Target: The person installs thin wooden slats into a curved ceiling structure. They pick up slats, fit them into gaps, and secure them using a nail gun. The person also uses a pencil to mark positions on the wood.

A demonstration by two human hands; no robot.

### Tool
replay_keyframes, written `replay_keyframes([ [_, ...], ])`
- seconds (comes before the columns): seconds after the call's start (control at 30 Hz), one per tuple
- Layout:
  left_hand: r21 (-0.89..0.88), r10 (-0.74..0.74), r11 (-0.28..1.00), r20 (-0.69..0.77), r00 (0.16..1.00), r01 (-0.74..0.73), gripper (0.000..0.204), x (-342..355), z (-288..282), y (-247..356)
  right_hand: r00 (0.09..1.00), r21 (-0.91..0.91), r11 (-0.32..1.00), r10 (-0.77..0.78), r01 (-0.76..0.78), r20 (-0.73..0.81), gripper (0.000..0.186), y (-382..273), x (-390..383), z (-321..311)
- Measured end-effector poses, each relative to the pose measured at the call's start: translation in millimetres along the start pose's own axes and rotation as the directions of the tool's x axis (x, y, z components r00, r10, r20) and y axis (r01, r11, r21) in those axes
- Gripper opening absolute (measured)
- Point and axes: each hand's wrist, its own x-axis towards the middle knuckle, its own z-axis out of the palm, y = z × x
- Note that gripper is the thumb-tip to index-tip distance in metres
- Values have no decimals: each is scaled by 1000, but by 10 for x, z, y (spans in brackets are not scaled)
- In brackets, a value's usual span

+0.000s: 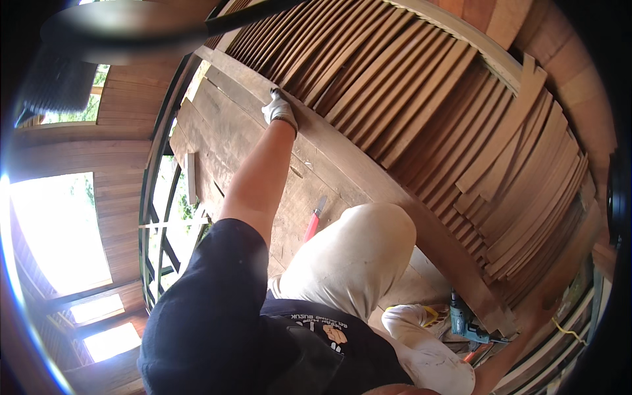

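"Wood slats (401, 82): how far along?"
"Judging now: most stand in an orderly row along the board (355, 164). Toward three o'clock, loose-looking strips (501, 131) overlap; probably that end's left to sort."
"Left hand (280, 108)?"
"Gloved, at the board's edge. Fingers bunched or gripping? Can't tell. Slats just beside it, two to three o'clock."
"Right hand?"
"Can't find it, state unknown."

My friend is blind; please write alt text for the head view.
A person's gloved left hand touches a long wooden rail beside rows of thin slats. A red-handled tool lies on the plank floor near a bent knee; a teal power tool sits at lower right.
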Motion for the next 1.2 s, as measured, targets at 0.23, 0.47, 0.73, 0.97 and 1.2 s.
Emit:
replay_keyframes([
  [0.23, 142, -25, 990, -13, 1000, 26, 86, -312, -119, 160, 999, -143, 990, 5, 0, 39, 65, 158, 405, 160],
  [0.47, 206, -46, 977, -15, 999, 48, 84, -344, -140, 255, 847, 203, 843, -523, 498, 95, 41, -3398, 332, -113],
  [0.73, 244, -49, 968, -19, 999, 52, 81, -380, -127, 282, 107, 549, 18, -985, 836, -132, 18, -7198, -444, 1466],
  [0.97, 228, -75, 970, -73, 994, 90, 71, -422, -142, 331, -244, 280, -129, -870, 951, 428, 22, -8025, -815, 1510],
  [1.2, 269, -90, 958, -53, 995, 101, 76, -372, -190, 298, -260, 307, -111, -824, 945, 504, 23, -8224, -967, 1504],
])
